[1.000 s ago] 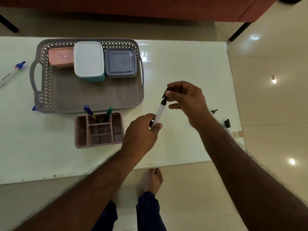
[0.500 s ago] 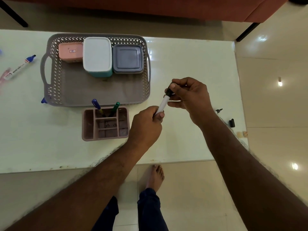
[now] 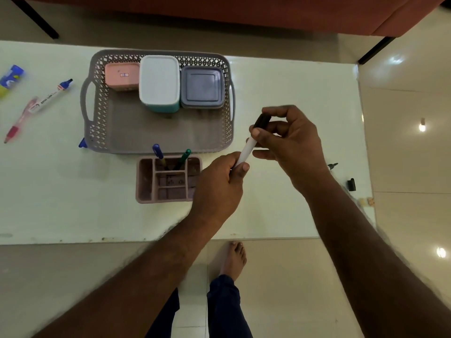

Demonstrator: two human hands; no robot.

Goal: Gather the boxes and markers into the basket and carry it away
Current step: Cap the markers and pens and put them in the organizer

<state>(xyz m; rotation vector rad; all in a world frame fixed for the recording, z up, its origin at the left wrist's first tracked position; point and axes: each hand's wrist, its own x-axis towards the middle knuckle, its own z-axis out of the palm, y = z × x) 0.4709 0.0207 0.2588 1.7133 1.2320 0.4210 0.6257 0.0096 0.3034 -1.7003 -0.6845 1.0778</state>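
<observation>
A grey lattice basket (image 3: 102, 123) on the white table holds a pink box (image 3: 121, 75), a white-lidded teal box (image 3: 159, 81) and a grey-lidded box (image 3: 202, 87) along its far side. In front of it, a pink organiser (image 3: 146, 181) holds a blue marker (image 3: 157, 151) and a green marker (image 3: 184, 156). My left hand (image 3: 217, 184) grips the lower end of a white marker (image 3: 246, 152). My right hand (image 3: 290, 140) pinches its black cap (image 3: 262, 121) at the upper end. A blue-capped marker (image 3: 52, 95) lies on the table to the left.
A red pen (image 3: 20, 120) and a blue-yellow packet (image 3: 11, 78) lie at the far left. A blue cap (image 3: 82, 143) pokes out by the basket's near-left corner. Small black pieces (image 3: 351, 184) sit near the table's right edge. My foot (image 3: 233, 259) stands below the table's front edge.
The view has shifted left, showing more of the table's left end. Both hands stay on the white marker, with my right hand's fingers now closed around the black cap.
</observation>
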